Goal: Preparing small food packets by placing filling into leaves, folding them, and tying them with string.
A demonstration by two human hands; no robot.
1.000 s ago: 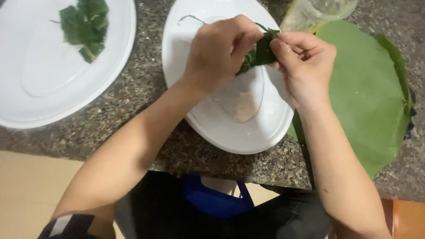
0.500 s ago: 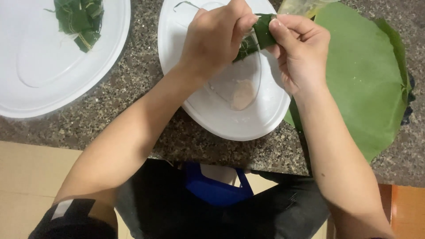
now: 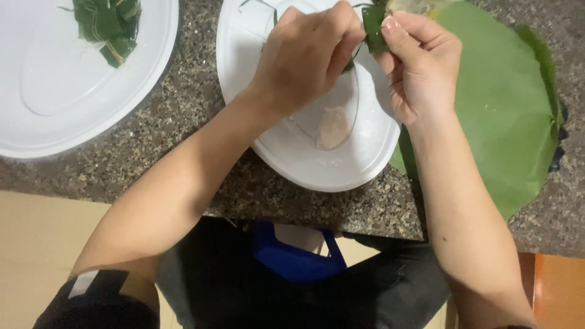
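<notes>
1. Across the upper two-thirds of the frame runs a speckled granite worktop (image 3: 183, 122), carrying everything else.
2. At the right, a large round green leaf (image 3: 506, 116) lies flat on the worktop, its left edge tucked under the middle plate.
3. At the upper left sits a big white oval plate (image 3: 73, 116); a small pile of folded leaf parcels (image 3: 108, 27) tied with pale string rests near its top edge.
4. In the upper centre lies a second white oval plate (image 3: 317, 167), with a pale pinkish lump of filling (image 3: 333, 127) in its hollow.
5. Above that plate, the left hand (image 3: 308, 52) has its fingers curled together, pinching the left side of a small dark green leaf wrap (image 3: 374, 30).
6. The right hand (image 3: 420, 67) is clamped on the same wrap from the right, thumb pressed on top; the wrap is held between both hands just over the plate's upper rim.
</notes>
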